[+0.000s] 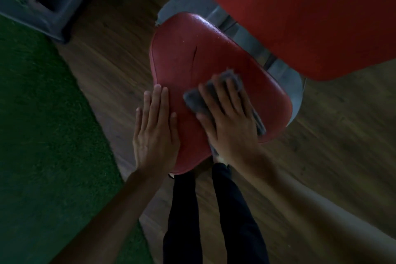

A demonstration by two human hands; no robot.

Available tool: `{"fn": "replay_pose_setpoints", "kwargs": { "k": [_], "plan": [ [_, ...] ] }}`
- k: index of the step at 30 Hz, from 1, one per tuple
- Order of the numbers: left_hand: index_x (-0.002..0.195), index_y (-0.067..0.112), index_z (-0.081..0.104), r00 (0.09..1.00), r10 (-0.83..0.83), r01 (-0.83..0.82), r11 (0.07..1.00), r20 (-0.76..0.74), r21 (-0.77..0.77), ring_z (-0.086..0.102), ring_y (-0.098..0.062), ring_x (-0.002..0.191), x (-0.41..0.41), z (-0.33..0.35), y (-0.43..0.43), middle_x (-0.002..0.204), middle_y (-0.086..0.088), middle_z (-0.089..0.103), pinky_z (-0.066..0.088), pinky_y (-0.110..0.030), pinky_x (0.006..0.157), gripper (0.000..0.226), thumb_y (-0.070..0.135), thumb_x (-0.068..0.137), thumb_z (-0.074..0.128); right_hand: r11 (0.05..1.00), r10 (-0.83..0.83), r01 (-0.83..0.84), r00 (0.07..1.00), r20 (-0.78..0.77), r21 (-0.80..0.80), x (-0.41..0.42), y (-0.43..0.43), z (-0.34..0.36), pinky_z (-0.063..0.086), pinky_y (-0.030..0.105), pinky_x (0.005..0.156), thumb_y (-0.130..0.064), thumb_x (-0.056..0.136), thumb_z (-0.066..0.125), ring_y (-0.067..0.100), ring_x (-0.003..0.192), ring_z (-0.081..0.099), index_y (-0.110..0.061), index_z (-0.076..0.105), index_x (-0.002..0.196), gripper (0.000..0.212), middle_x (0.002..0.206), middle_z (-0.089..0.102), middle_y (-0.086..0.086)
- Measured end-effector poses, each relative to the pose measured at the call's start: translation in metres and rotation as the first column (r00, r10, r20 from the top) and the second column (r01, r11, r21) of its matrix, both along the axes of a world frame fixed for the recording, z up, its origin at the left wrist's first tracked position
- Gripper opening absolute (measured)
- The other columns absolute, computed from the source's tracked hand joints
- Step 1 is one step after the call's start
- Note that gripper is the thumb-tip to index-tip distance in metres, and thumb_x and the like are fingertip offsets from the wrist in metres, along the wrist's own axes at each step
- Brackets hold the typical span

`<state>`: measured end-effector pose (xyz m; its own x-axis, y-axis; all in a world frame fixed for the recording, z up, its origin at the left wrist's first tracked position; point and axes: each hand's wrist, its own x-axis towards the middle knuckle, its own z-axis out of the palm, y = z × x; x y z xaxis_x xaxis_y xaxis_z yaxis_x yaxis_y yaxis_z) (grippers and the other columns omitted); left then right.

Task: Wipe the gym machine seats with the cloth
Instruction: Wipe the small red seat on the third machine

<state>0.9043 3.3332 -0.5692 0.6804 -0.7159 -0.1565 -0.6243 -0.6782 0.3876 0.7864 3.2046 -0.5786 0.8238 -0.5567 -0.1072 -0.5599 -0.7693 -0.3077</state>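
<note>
A red padded seat [192, 53] with a slit in its cover fills the middle of the view. My right hand [231, 122] lies flat on its near right part and presses a grey cloth [195, 102] against the pad; the cloth shows around my fingers and along the hand's right side. My left hand [155, 126] rests flat on the seat's left edge, fingers together, holding nothing. A red backrest pad [310, 13] rises at the upper right.
The grey metal frame [287, 75] of the machine runs under and behind the seat. Wooden floor [107, 60] surrounds it, with green turf [42, 124] on the left. Another grey machine base [51, 17] stands at the top left. My legs in dark trousers [214, 221] are below.
</note>
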Motion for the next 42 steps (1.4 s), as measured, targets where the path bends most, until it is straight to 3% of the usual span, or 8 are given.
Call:
{"fn": "replay_pose_setpoints", "kwargs": {
  "k": [3,8,14,19,24,29,34,42],
  "plan": [
    [0.152,0.012,0.027,0.999,0.026,-0.026,1.000,0.025,0.012,0.020,-0.024,0.149,-0.003,-0.003,0.002,0.160,-0.005,0.025,0.028,-0.046,0.119,0.051,0.028,0.104,0.032,0.987,0.149,-0.154,0.981,-0.127,-0.034,-0.055,-0.017,0.005,0.023,0.055,0.118,-0.050,0.106,0.020,0.032,0.152,0.016,-0.020,0.022,0.155,0.058,0.162,0.023,0.010],
    [0.150,0.010,0.032,0.996,0.033,-0.033,0.999,0.086,0.002,0.029,-0.025,0.146,-0.005,-0.006,-0.001,0.158,-0.007,0.031,0.034,-0.044,0.115,0.050,0.026,0.104,0.037,0.903,-0.429,0.425,0.896,-0.118,-0.059,0.044,-0.064,-0.009,0.022,0.053,0.120,-0.050,0.104,0.026,0.033,0.149,0.025,-0.019,0.030,0.154,0.059,0.161,0.030,0.011],
    [0.150,0.008,0.032,0.993,0.083,-0.084,0.996,0.090,0.008,0.036,-0.024,0.143,-0.010,-0.004,0.003,0.157,-0.009,0.033,0.042,-0.045,0.109,0.052,0.032,0.104,0.036,0.981,0.194,-0.193,0.979,-0.056,0.018,-0.017,-0.012,0.007,0.019,0.050,0.121,-0.047,0.106,0.028,0.023,0.152,0.016,-0.026,0.030,0.154,0.052,0.162,0.025,0.001],
    [0.150,0.008,0.033,0.990,0.083,-0.083,0.997,0.118,-0.002,0.040,-0.024,0.140,-0.012,-0.006,0.002,0.156,-0.009,0.035,0.043,-0.043,0.108,0.051,0.031,0.104,0.037,0.949,-0.314,0.314,0.947,-0.071,-0.019,0.076,-0.056,-0.009,0.018,0.051,0.121,-0.049,0.103,0.029,0.029,0.151,0.019,-0.025,0.034,0.153,0.055,0.162,0.029,0.006],
    [0.150,0.008,0.034,0.988,0.084,-0.083,0.996,0.127,-0.012,0.040,-0.024,0.141,-0.012,-0.007,0.004,0.156,-0.009,0.035,0.043,-0.043,0.107,0.051,0.031,0.104,0.038,0.994,0.106,-0.105,0.994,-0.015,0.020,0.028,-0.023,0.000,0.017,0.050,0.122,-0.048,0.106,0.026,0.024,0.153,0.015,-0.026,0.036,0.152,0.053,0.162,0.028,0.001],
    [0.149,0.009,0.035,0.985,0.100,-0.099,0.995,0.141,-0.016,0.042,-0.024,0.140,-0.014,-0.008,0.003,0.155,-0.008,0.036,0.044,-0.043,0.107,0.051,0.031,0.104,0.039,0.976,-0.214,0.217,0.975,-0.064,0.034,0.074,-0.073,-0.010,0.018,0.052,0.120,-0.048,0.103,0.029,0.029,0.152,0.018,-0.026,0.034,0.152,0.053,0.163,0.026,0.005],
    [0.149,0.010,0.036,0.985,0.104,-0.102,0.994,0.137,-0.026,0.041,-0.023,0.140,-0.013,-0.008,0.004,0.155,-0.007,0.036,0.045,-0.043,0.106,0.051,0.033,0.104,0.036,0.994,0.105,-0.105,0.994,-0.015,0.020,0.051,-0.041,-0.005,0.014,0.050,0.122,-0.046,0.105,0.030,0.024,0.153,0.014,-0.026,0.035,0.152,0.052,0.163,0.025,0.001],
    [0.148,0.009,0.038,0.985,0.108,-0.101,0.993,0.136,-0.058,0.044,-0.022,0.138,-0.012,-0.009,0.004,0.154,-0.007,0.038,0.046,-0.042,0.104,0.050,0.032,0.103,0.038,0.995,-0.077,0.077,0.997,0.003,0.059,0.081,-0.056,-0.004,0.012,0.053,0.121,-0.045,0.103,0.034,0.027,0.153,0.015,-0.026,0.038,0.151,0.051,0.164,0.024,0.004]
  ]
}}
